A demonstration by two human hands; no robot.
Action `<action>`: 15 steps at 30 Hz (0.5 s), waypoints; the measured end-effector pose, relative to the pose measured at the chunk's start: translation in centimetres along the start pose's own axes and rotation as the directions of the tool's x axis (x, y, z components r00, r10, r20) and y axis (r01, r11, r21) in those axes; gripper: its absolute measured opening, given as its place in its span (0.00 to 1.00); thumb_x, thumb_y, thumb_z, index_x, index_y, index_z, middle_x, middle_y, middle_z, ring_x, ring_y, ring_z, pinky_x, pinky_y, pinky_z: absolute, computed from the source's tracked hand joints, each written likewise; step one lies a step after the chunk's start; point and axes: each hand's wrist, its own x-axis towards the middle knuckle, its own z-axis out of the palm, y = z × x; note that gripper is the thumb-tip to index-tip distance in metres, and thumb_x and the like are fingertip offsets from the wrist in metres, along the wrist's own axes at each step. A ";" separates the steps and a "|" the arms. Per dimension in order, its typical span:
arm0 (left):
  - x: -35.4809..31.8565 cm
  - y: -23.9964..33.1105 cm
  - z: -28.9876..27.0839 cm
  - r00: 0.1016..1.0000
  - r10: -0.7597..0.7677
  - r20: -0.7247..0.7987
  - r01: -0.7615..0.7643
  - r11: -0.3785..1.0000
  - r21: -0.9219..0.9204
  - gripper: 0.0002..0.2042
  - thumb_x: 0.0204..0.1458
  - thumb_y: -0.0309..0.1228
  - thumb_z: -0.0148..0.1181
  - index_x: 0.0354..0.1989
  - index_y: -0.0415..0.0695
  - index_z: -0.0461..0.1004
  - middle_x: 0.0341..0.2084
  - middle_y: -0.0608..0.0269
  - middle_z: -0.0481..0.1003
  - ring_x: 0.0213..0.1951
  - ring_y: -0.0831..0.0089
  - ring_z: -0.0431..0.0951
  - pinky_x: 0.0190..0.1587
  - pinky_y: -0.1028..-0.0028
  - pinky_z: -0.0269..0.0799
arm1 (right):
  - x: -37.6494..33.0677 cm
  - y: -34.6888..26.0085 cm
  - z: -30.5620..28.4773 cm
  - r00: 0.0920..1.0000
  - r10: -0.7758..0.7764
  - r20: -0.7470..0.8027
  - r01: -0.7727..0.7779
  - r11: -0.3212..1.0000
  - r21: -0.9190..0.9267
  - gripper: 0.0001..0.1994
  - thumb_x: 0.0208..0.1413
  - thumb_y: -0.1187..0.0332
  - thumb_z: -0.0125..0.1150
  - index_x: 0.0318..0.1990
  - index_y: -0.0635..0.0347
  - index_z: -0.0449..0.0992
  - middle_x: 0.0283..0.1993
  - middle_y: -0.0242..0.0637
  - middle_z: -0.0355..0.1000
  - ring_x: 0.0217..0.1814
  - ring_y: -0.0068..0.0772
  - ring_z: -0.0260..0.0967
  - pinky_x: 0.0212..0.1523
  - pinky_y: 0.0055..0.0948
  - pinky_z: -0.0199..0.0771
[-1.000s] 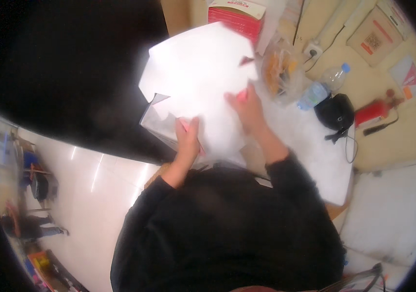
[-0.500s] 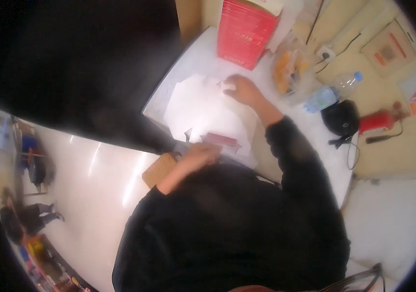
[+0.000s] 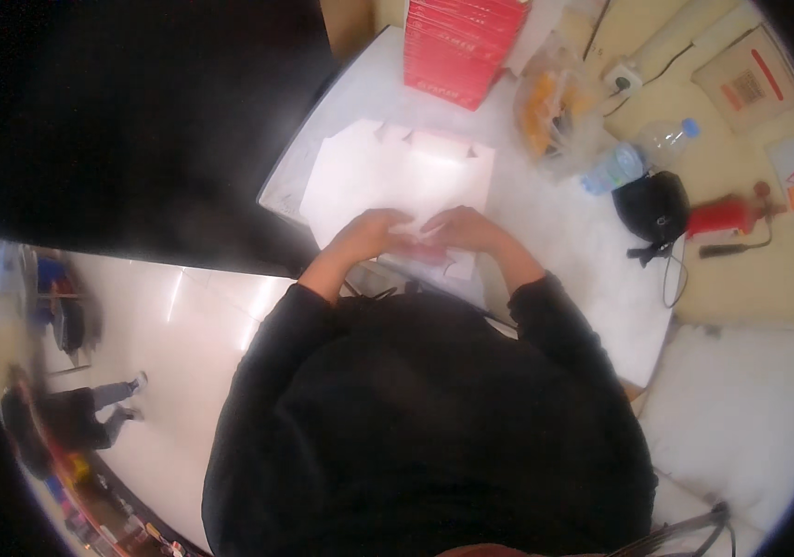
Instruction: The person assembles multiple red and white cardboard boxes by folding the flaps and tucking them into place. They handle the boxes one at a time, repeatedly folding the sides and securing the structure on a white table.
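Pinched together at frame centre, the left hand (image 3: pixel 366 234) and right hand (image 3: pixel 464 228) are clamped on the near edge of the flat white card (image 3: pixel 397 181) on the table (image 3: pixel 573 241). A crooked crease could be pressed in if one flap slips — or the card might be torn by uneven pull.

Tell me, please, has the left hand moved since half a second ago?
Yes. The left hand has gone up onto the white cardboard sheet, toward the red stack, meeting the right hand.
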 end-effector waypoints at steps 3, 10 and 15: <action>1.5 0.8 -0.5 0.960 -0.161 0.229 0.161 0.987 0.015 0.10 0.50 0.33 0.61 0.38 0.42 0.80 0.30 0.57 0.80 0.32 0.69 0.78 0.37 0.71 0.72 | 0.2 1.2 0.0 0.998 0.008 -0.060 -0.016 0.992 -0.123 0.13 0.50 0.61 0.61 0.39 0.59 0.81 0.37 0.39 0.78 0.37 0.30 0.73 0.42 0.28 0.71; 1.3 -0.6 0.1 0.970 -0.162 0.183 0.196 0.963 -0.187 0.12 0.48 0.36 0.60 0.33 0.39 0.80 0.23 0.58 0.78 0.28 0.73 0.76 0.33 0.72 0.70 | 0.1 1.1 0.0 0.996 0.092 -0.017 -0.091 0.996 0.018 0.13 0.51 0.62 0.60 0.38 0.60 0.82 0.36 0.36 0.79 0.37 0.26 0.72 0.43 0.27 0.70; 1.6 -0.7 -0.4 0.948 -0.193 0.253 0.229 0.966 -0.119 0.14 0.48 0.39 0.62 0.28 0.38 0.80 0.20 0.58 0.76 0.25 0.75 0.73 0.31 0.71 0.68 | 0.8 0.8 -1.4 0.986 0.043 0.163 -0.054 0.996 0.065 0.12 0.49 0.64 0.62 0.37 0.61 0.82 0.35 0.34 0.78 0.37 0.22 0.70 0.41 0.26 0.70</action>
